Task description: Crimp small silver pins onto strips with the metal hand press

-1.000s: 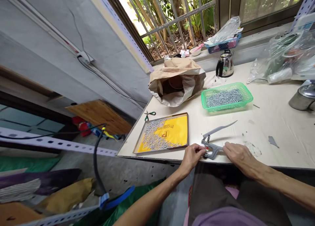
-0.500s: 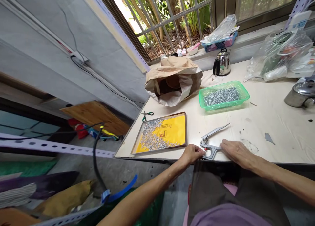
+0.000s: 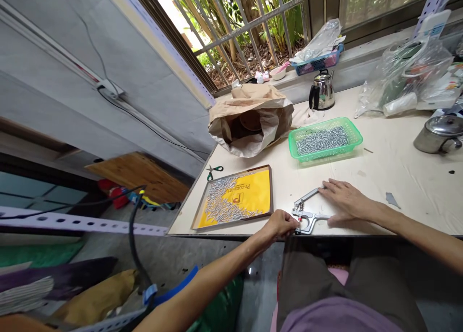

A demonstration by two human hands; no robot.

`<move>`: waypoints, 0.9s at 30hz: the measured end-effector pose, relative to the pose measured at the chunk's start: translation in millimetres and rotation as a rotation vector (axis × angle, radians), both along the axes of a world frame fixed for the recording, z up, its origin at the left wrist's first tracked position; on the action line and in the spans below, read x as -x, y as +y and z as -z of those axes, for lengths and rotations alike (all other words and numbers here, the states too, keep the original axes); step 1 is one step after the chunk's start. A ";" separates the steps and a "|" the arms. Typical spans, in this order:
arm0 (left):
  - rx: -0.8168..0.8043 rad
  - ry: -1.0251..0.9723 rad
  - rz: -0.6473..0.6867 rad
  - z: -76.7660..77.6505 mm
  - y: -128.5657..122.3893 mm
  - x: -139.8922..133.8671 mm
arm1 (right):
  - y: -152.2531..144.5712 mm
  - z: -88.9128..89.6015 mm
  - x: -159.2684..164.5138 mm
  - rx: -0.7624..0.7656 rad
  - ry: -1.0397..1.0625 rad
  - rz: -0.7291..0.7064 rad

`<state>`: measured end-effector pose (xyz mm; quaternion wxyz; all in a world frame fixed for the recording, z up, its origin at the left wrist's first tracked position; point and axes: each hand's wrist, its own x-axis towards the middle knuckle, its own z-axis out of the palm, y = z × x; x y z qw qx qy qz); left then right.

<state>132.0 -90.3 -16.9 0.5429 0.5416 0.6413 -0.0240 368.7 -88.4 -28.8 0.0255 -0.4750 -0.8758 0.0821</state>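
Silver spring-loaded hand pliers (image 3: 309, 217) lie at the table's front edge with their two handles spread apart. My right hand (image 3: 345, 202) spans the handles: its fingers rest on the tip of the upper one, and its thumb is at the end of the lower one. At the jaw end, my left hand (image 3: 281, 224) is closed in a pinch; whatever is between its fingertips is too small to make out. Left of the pliers, a shallow tray (image 3: 271, 187) with a yellow lining holds many small silver metal pieces (image 3: 226, 207). A green basket (image 3: 356, 140) behind contains more such pieces (image 3: 321, 140).
Green-handled scissors (image 3: 214, 171) lie beyond the tray. An open brown paper bag (image 3: 249, 117) stands at the back left. Further back are a steel kettle (image 3: 323, 91) and plastic bags (image 3: 401, 81). A lidded metal cup (image 3: 439, 133) is at the right.
My right hand has spread and moved up, so its fingers now reach the upper handle. My left hand keeps its pinch at the jaw. The view has shifted slightly.
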 end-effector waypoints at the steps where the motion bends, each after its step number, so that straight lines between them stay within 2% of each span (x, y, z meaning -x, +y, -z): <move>1: 0.005 0.003 0.004 -0.1 0.2 -0.1 | 2.3 -1.7 0.4 0.007 -0.010 -0.005; 7: -0.007 -0.005 0.001 3.6 1.0 2.6 | -0.6 -14.9 7.8 0.031 -0.061 0.026; 9: -0.021 0.046 0.039 4.7 -2.3 4.3 | -4.2 -16.3 8.8 0.011 -0.048 0.015; 10: -0.081 0.089 0.072 5.1 -5.2 4.6 | -5.9 -16.3 9.1 0.000 -0.038 0.010; 12: -0.356 0.173 0.161 6.3 -12.3 2.6 | -9.0 -15.5 9.9 -0.009 -0.015 0.006; 15: -0.858 0.186 0.381 10.7 -18.3 -10.2 | -12.5 -13.8 11.3 0.000 0.012 0.018; 17: -1.011 0.120 0.567 15.3 -14.1 -23.4 | -13.9 -12.3 10.7 0.009 0.026 0.028; 21: -1.046 0.019 0.809 23.4 8.0 -43.0 | -14.6 -8.4 2.4 0.054 0.035 0.042; 27: -0.990 0.056 0.890 24.1 24.8 -50.2 | -18.4 -16.7 -5.3 0.066 -0.005 0.046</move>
